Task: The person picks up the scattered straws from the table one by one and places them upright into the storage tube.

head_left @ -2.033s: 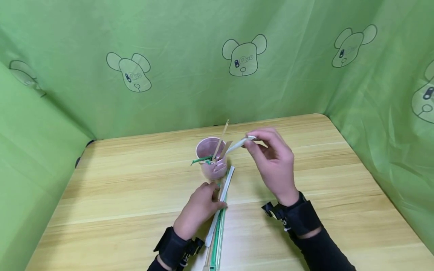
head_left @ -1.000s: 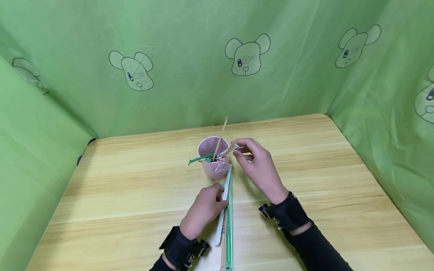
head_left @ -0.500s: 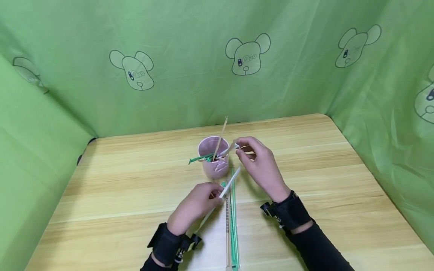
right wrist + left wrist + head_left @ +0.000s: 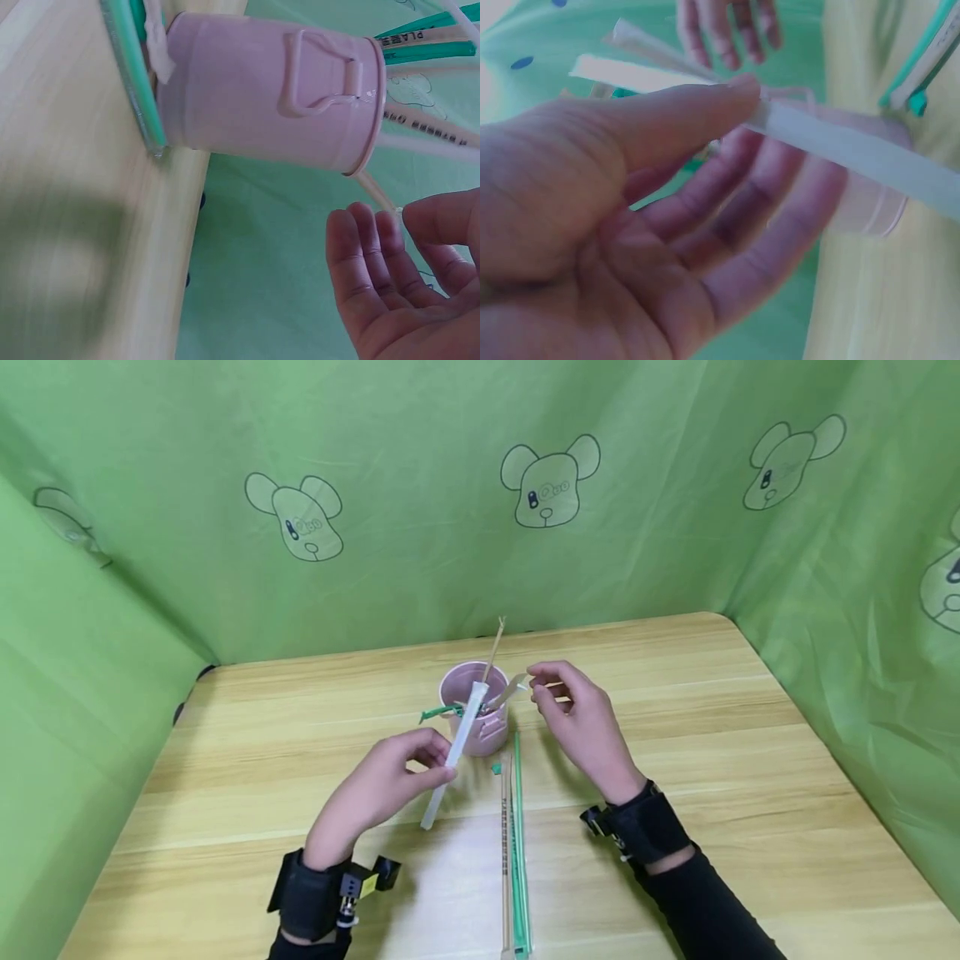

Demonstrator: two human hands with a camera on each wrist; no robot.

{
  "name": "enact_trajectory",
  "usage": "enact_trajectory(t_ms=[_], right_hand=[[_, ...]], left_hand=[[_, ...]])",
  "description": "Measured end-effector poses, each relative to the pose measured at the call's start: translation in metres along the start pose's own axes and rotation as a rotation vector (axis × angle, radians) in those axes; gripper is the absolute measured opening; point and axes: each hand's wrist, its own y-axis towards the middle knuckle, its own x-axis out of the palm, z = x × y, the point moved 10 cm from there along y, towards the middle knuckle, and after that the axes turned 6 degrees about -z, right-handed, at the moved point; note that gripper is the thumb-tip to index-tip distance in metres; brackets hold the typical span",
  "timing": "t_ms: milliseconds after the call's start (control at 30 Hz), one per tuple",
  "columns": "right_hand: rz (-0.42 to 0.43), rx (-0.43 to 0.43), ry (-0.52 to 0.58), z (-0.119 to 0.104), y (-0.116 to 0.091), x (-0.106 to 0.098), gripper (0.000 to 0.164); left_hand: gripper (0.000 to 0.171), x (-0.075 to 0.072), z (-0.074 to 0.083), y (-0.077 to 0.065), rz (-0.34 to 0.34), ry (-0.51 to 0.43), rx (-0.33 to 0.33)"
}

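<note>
My left hand pinches a white wrapped straw between thumb and fingers. The straw slants up and its far end overlaps the mouth of a small pink bucket in the head view; whether they touch, I cannot tell. Several green, brown and white wrapped straws stick out of the bucket, among them a brown one and a green one. To the bucket's right hovers my right hand, fingers loosely bent. In the right wrist view no object shows gripped between its thumb and fingertips.
On the wooden table, a brown wrapped straw and green wrapped straws lie lengthwise before the bucket. A green bit shows near their far ends. Green cloth hangs behind and at both sides.
The right hand brought a white straw into the bucket and has let go, drawing slightly back. The left hand picked a white straw off the row and raised it leftward.
</note>
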Motion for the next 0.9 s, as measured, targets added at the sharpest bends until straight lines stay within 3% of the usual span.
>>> enact_trajectory(t_ms=[167,333,700,800,900], right_hand=[[-0.033,0.045,-0.025,0.008,0.001,0.004,0.029],[-0.055,0.056,-0.043,0.011,0.002,0.008,0.028],[-0.101,0.083,-0.053,0.017,0.001,0.014,0.027],[-0.111,0.087,-0.053,0.018,0.001,0.015,0.026],[-0.121,0.086,-0.061,0.02,0.001,0.017,0.026]], left_hand=[[0.012,-0.025,0.006,-0.006,0.16,-0.034,0.024],[0.014,-0.043,0.017,-0.012,0.345,-0.092,0.108],[0.017,-0.062,0.041,-0.035,0.721,-0.336,0.47],[0.018,-0.061,0.041,-0.037,0.77,-0.377,0.516],[0.019,-0.058,0.04,-0.032,0.759,-0.386,0.516]])
